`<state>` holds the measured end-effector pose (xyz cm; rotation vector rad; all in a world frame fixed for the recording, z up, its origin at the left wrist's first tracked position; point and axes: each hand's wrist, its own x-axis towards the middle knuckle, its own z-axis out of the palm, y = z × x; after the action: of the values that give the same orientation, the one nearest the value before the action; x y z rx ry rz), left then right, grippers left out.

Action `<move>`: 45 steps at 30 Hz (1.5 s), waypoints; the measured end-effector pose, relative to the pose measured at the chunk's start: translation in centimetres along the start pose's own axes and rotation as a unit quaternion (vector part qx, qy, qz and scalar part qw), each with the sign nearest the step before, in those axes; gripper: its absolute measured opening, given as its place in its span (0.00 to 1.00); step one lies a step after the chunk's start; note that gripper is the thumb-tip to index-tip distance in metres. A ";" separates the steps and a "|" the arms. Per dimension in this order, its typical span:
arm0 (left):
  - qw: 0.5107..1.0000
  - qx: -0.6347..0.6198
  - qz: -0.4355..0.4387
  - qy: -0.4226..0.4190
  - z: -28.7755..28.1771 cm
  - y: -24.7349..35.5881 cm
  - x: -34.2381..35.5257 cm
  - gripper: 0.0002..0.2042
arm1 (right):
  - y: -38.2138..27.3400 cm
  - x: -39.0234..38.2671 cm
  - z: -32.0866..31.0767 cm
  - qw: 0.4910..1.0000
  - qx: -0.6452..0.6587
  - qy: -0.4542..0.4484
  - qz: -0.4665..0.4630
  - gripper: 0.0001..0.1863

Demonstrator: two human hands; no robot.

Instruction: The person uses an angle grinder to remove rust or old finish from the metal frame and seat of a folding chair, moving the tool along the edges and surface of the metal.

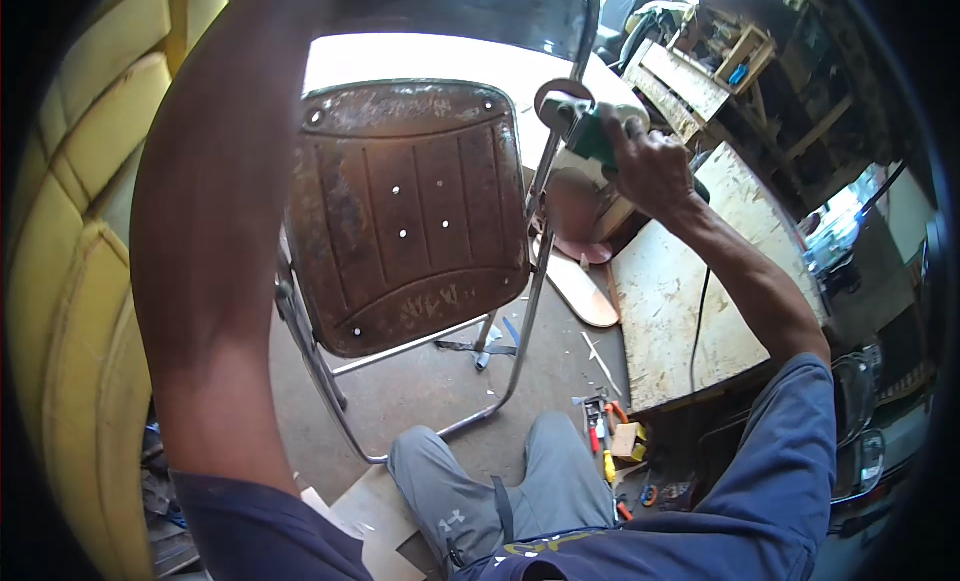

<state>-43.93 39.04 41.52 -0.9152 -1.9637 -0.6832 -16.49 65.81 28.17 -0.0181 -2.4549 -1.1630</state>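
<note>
The right hand (652, 166) is closed round the angle grinder (590, 139), probably heavy, rigid, best held by its body; the left hand's grip is out of sight.

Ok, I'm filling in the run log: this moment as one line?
right hand: holding green grinder | disc: near chair frame, contact unclear | left hand: not visible | seat panel: brown, rust-stained

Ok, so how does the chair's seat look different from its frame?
The seat is brown and rusty, while the frame is mostly silvery and shiny. The seat is a broad, ribbed panel with small holes; the frame is slender, bent tubing. Both look like metal.
</note>
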 end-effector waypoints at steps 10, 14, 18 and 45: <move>0.996 0.035 -0.084 -0.010 -1.3 0.9 1.7 0.34 | 2.8 -7.2 9.7 0.981 0.128 0.146 -0.010 0.35; 0.994 0.103 -0.047 -0.002 1.3 -8.5 6.4 0.32 | 2.3 -6.6 11.3 0.955 0.230 0.178 0.053 0.35; 0.992 0.055 -0.112 -0.004 1.7 -6.2 6.1 0.41 | 1.2 -7.8 15.1 0.952 0.220 0.207 -0.039 0.35; 0.989 -0.012 -0.144 0.029 -1.4 -3.8 4.6 0.34 | 0.6 -5.2 22.3 0.817 0.476 0.300 0.124 0.42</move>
<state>-48.06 37.39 45.68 -0.6230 -2.0600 -0.8882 -19.85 83.64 14.14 0.2703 -2.0805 0.2488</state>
